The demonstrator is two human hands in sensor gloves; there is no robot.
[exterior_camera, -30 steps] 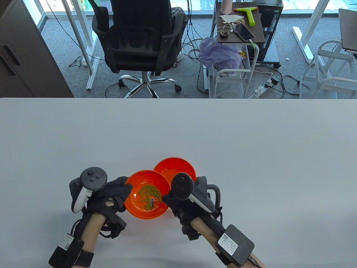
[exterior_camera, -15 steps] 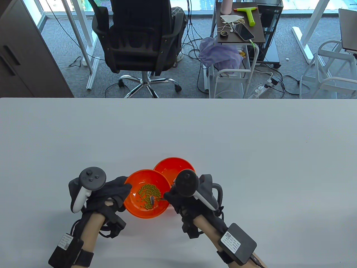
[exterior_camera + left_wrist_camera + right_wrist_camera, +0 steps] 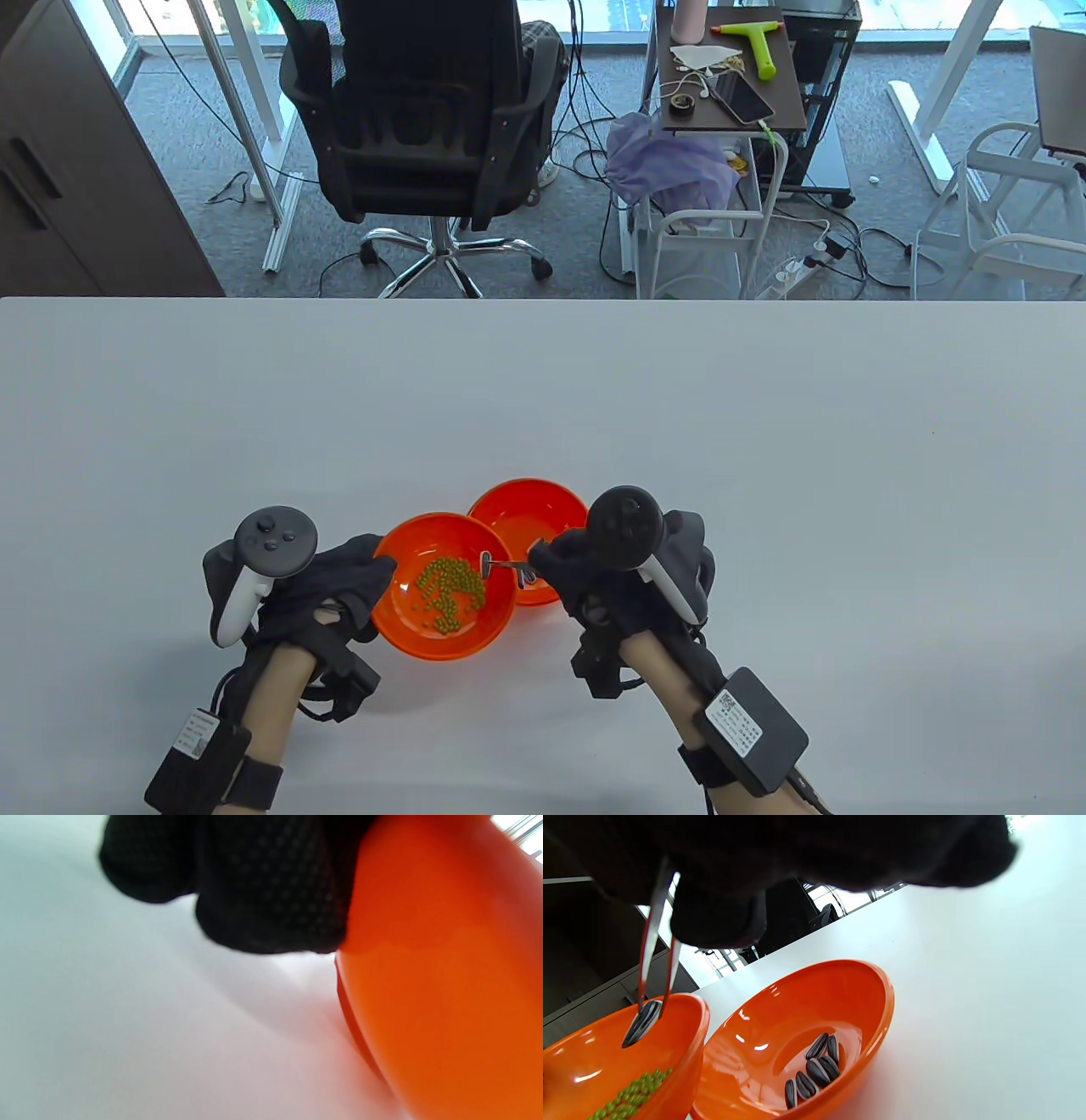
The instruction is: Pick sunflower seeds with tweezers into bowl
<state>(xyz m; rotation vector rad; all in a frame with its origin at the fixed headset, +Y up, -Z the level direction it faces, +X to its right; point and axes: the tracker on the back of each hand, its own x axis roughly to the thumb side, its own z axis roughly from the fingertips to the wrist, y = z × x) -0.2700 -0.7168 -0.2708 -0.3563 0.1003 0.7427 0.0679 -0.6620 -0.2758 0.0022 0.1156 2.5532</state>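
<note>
Two orange bowls touch near the table's front edge. The near bowl (image 3: 399,624) (image 3: 568,1069) (image 3: 445,984) holds many green beans (image 3: 445,586). The far bowl (image 3: 551,494) (image 3: 840,984) holds several striped sunflower seeds (image 3: 814,1069). My right hand (image 3: 628,560) grips metal tweezers (image 3: 505,564) (image 3: 654,942). Their tips pinch one striped seed (image 3: 641,1022) above the near bowl, close to where the two rims meet. My left hand (image 3: 339,586) holds the near bowl's left rim, with my gloved fingers (image 3: 263,891) against its outer wall.
The white table (image 3: 764,441) stretches wide to the right and far behind the bowls. Beyond its far edge stand an office chair (image 3: 424,127) and a cart (image 3: 730,85), off the table.
My right hand has moved right and away, lifting the tweezers with a seed out of the beans toward the rim between the bowls. My left hand has stayed on the near bowl.
</note>
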